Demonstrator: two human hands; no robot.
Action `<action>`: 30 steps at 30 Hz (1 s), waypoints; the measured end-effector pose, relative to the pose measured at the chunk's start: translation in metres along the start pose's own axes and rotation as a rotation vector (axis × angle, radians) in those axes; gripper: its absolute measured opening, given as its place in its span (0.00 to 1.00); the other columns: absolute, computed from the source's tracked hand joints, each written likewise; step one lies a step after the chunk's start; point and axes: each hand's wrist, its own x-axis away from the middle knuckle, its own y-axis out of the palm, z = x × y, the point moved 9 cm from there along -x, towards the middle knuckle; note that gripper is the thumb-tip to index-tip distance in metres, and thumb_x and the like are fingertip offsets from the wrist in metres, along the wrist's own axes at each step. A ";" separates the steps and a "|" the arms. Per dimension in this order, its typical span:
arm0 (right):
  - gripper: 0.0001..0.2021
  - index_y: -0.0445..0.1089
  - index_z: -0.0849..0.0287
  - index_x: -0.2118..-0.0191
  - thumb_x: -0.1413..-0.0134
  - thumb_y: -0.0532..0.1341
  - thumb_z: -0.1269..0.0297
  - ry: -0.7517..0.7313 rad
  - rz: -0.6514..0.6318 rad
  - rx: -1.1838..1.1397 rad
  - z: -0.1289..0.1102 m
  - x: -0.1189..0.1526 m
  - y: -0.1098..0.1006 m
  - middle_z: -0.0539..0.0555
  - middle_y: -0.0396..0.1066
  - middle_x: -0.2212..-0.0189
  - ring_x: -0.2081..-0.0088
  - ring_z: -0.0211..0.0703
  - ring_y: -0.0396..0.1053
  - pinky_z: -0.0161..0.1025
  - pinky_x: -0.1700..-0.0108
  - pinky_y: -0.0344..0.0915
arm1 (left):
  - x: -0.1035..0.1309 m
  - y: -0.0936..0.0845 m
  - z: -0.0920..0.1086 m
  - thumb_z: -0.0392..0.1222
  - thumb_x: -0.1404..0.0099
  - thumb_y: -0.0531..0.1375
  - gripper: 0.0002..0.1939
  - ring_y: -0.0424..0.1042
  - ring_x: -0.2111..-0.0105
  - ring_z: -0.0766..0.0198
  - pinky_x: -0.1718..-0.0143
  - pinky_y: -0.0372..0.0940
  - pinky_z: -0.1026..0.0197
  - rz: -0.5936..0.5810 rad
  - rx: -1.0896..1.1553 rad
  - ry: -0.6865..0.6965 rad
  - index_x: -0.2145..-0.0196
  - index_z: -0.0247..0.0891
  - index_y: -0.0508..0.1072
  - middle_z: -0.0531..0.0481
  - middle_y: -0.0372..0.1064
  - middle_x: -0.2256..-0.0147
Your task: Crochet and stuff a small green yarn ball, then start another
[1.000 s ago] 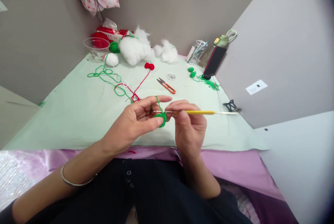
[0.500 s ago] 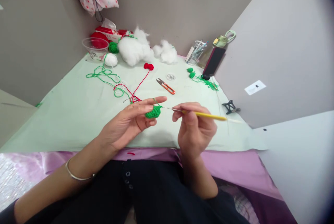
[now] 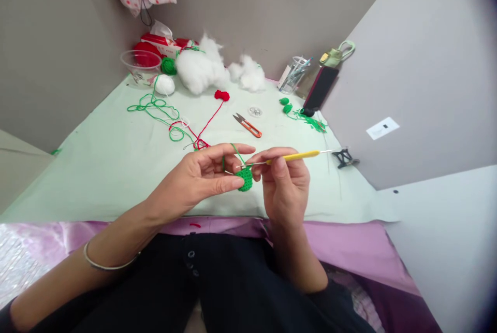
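My left hand (image 3: 194, 180) pinches a small green crochet piece (image 3: 245, 179) between thumb and fingers. Green yarn (image 3: 238, 153) runs from the piece up over its raised index finger. My right hand (image 3: 285, 183) grips a crochet hook (image 3: 298, 157) with a yellow handle, held like a pen. The hook's thin metal shaft lies across the top of the green piece, its tip just left of it near my left fingers. Whether a loop sits on the shaft is too small to tell. Beyond my hands are orange-handled thread snips (image 3: 248, 126) and a red crocheted piece (image 3: 222, 95).
Tangled green yarn (image 3: 149, 107) lies at left, near a clear plastic tub (image 3: 140, 69) and white yarn ball (image 3: 165, 85). White stuffing (image 3: 200, 69) sits at the back. At right are small green pieces (image 3: 286, 108), a phone (image 3: 321, 88), a bottle (image 3: 330, 57) and a black stand (image 3: 345, 158).
The green piece has moved right and slightly down and has turned in my left hand. The hook has swung from pointing at its edge to lying across its top, handle end raised.
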 end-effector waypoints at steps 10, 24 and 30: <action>0.10 0.71 0.55 0.62 0.31 0.59 0.56 -0.048 -0.051 0.127 -0.011 -0.003 0.000 0.51 0.79 0.69 0.73 0.38 0.73 0.37 0.71 0.71 | 0.002 0.000 0.010 0.34 0.35 0.65 0.22 0.71 0.59 0.67 0.54 0.68 0.66 0.051 -0.136 0.051 0.45 0.51 0.78 0.54 0.67 0.63; 0.10 0.75 0.53 0.51 0.33 0.58 0.69 -0.669 -0.213 0.664 -0.049 0.032 0.026 0.56 0.81 0.58 0.58 0.47 0.79 0.45 0.62 0.77 | 0.011 -0.013 0.025 0.35 0.38 0.67 0.19 0.74 0.59 0.64 0.50 0.69 0.61 0.309 -0.362 0.175 0.49 0.42 0.80 0.52 0.73 0.65; 0.10 0.75 0.54 0.52 0.31 0.57 0.68 -0.641 -0.087 0.519 -0.047 0.028 0.022 0.56 0.81 0.63 0.63 0.46 0.79 0.43 0.69 0.76 | 0.007 -0.014 0.014 0.40 0.38 0.69 0.21 0.76 0.62 0.65 0.53 0.72 0.62 0.248 -0.199 0.065 0.46 0.43 0.78 0.54 0.74 0.66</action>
